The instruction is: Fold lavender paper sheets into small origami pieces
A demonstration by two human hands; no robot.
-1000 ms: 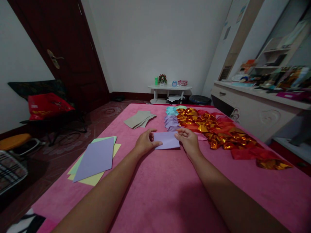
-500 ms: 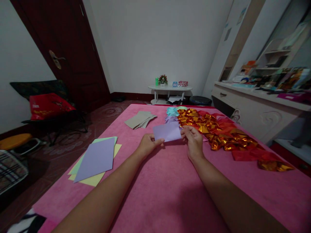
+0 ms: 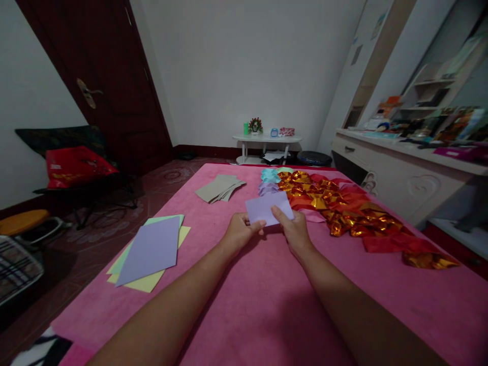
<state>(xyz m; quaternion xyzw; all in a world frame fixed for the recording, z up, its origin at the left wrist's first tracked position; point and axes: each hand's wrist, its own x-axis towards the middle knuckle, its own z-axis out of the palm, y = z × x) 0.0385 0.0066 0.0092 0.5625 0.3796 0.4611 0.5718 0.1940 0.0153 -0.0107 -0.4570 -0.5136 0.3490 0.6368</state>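
Observation:
A small rectangle of lilac paper is held up over the pink-covered table. My left hand pinches its lower left part, thumb in front and fingers mostly behind. At the lower right, my right hand grips the same paper, its thumb lying on the front face. Just beyond it are folded lilac pieces and light blue pieces. To their right lie rows of shiny gold foil shapes and red ones.
On the left of the table lie large lilac, green and yellow sheets. Grey-beige paper pieces are spread at the far left. A white dresser stands along the right side; a chair with a red bag is at the left.
The lilac paper has shifted slightly right and tilted. My right hand has turned, bringing its thumb onto the paper's front. My left hand has moved a little right, still holding it.

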